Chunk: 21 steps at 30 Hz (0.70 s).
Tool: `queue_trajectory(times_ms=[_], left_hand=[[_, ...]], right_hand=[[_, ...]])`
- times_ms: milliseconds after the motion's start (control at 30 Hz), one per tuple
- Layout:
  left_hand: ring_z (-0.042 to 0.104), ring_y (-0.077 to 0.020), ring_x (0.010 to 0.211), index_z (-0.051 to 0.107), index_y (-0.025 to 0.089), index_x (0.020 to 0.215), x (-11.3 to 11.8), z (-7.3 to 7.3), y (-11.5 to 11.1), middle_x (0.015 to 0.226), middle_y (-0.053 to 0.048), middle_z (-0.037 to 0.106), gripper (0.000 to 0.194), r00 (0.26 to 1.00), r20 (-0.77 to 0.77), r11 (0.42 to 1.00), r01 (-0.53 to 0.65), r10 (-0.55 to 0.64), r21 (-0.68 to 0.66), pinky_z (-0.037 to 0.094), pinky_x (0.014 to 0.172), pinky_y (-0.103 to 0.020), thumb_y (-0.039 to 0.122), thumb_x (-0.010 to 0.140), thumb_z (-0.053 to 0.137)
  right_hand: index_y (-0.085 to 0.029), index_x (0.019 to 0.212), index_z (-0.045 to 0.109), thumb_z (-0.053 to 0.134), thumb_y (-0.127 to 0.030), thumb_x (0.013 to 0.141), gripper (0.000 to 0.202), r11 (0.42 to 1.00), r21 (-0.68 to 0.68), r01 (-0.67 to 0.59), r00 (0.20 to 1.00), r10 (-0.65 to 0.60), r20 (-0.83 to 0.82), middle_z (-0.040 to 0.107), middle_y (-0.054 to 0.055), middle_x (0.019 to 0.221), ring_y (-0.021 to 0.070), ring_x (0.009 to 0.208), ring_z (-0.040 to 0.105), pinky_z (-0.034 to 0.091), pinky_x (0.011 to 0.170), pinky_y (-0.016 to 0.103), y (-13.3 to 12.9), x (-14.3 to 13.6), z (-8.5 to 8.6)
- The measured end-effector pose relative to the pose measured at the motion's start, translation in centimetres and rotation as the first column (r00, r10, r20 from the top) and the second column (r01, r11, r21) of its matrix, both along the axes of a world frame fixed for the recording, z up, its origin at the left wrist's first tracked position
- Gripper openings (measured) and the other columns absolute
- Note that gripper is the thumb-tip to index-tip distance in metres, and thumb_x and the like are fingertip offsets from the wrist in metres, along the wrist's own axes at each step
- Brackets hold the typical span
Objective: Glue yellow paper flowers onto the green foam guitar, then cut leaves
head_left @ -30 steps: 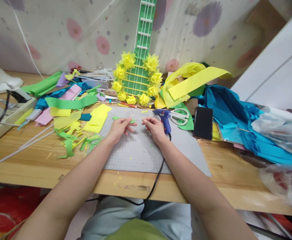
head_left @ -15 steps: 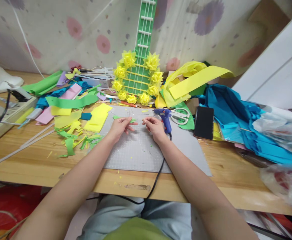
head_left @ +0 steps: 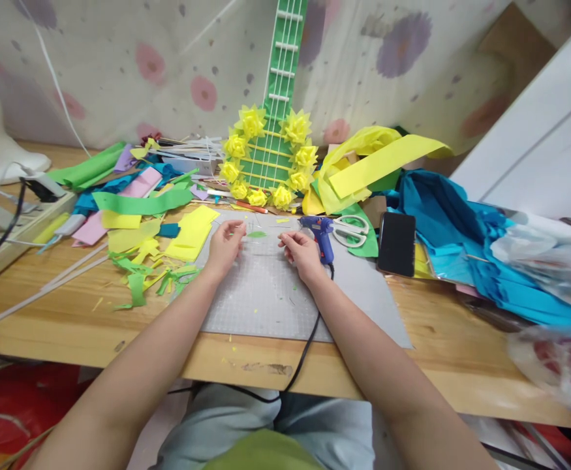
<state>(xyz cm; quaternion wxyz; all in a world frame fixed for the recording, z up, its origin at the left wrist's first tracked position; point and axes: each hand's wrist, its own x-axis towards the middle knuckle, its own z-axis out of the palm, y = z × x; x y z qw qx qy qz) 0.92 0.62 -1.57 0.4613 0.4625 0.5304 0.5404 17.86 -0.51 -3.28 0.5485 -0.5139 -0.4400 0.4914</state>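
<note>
My left hand [head_left: 227, 247] hovers over the left part of the grey cutting mat [head_left: 260, 307]. Its fingers are loosely curved and apart, with no held thing visible. Just beyond its fingertips is a small green paper leaf [head_left: 256, 234], apart from the hand. Over the mat's right side, my right hand [head_left: 301, 251] has thumb and finger pinched together; whatever they hold is too small to make out. Right behind that hand lies a blue glue gun [head_left: 320, 235], its black cord running down under my right forearm. White-handled scissors [head_left: 351, 230] rest beside the gun.
A green paper guitar [head_left: 270, 153] with yellow flowers stands at the back. Paper scraps [head_left: 141, 261] and yellow sheets [head_left: 193, 232] cover the left side. On the right are a black phone [head_left: 397, 243], yellow paper [head_left: 383, 166] and blue paper [head_left: 436, 215]. A power strip [head_left: 15, 228] sits far left.
My left hand has drawn back leftward and turned, its fingers more curled. The green leaf, earlier against its fingers, now shows apart from them. My right hand keeps its pinch in nearly the same place.
</note>
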Motion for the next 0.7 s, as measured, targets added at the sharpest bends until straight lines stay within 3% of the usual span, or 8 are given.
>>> queue_trajectory(times_ms=[100, 233, 500, 700], left_hand=[[0.049, -0.0046, 0.049, 0.058, 0.016, 0.089, 0.08, -0.01, -0.12, 0.086, -0.003, 0.06, 0.027, 1.0, 0.001, 0.999, 0.02, -0.02, 0.048, 0.036, 0.036, -0.015, 0.035, 0.07, 0.063], [0.052, -0.0057, 0.051, 0.056, 0.016, 0.09, 0.13, 0.08, -0.18, 0.084, -0.003, 0.06, 0.032, 0.995, 0.07, 0.996, 0.08, -0.078, -0.03, 0.039, 0.037, -0.016, 0.039, 0.07, 0.062], [0.053, -0.0061, 0.051, 0.056, 0.015, 0.09, 0.09, 0.0, -0.28, 0.077, -0.001, 0.058, 0.043, 0.991, 0.067, 0.99, 0.124, -0.119, -0.067, 0.037, 0.036, -0.014, 0.03, 0.054, 0.075], [0.056, -0.0072, 0.053, 0.055, 0.014, 0.086, 0.07, 0.38, -0.25, 0.083, -0.003, 0.061, 0.034, 0.987, 0.146, 0.992, 0.076, -0.061, -0.099, 0.04, 0.036, -0.016, 0.039, 0.065, 0.066]], right_hand=[[-0.018, 0.065, 0.057, 0.065, -0.044, 0.06, 0.029, 1.0, -0.012, -0.005, 1.0, 0.005, -0.004, 0.057, -0.002, 0.059, 0.0041, 0.039, 0.037, 0.025, 0.035, 0.019, -0.03, 0.0, 0.09], [-0.018, 0.065, 0.057, 0.065, -0.045, 0.059, 0.029, 1.0, -0.019, -0.009, 1.0, 0.01, 0.008, 0.058, -0.002, 0.059, 0.0043, 0.04, 0.037, 0.025, 0.036, 0.019, -0.06, -0.11, 0.2], [-0.019, 0.066, 0.057, 0.065, -0.046, 0.058, 0.03, 1.0, -0.016, -0.016, 1.0, 0.016, 0.016, 0.058, -0.002, 0.06, 0.0053, 0.041, 0.037, 0.024, 0.037, 0.021, -0.14, -0.19, 0.28], [-0.019, 0.069, 0.059, 0.066, -0.046, 0.058, 0.03, 0.998, 0.006, -0.059, 0.998, 0.059, 0.025, 0.059, -0.001, 0.062, 0.0059, 0.043, 0.038, 0.026, 0.039, 0.022, -0.21, -0.06, 0.2]])
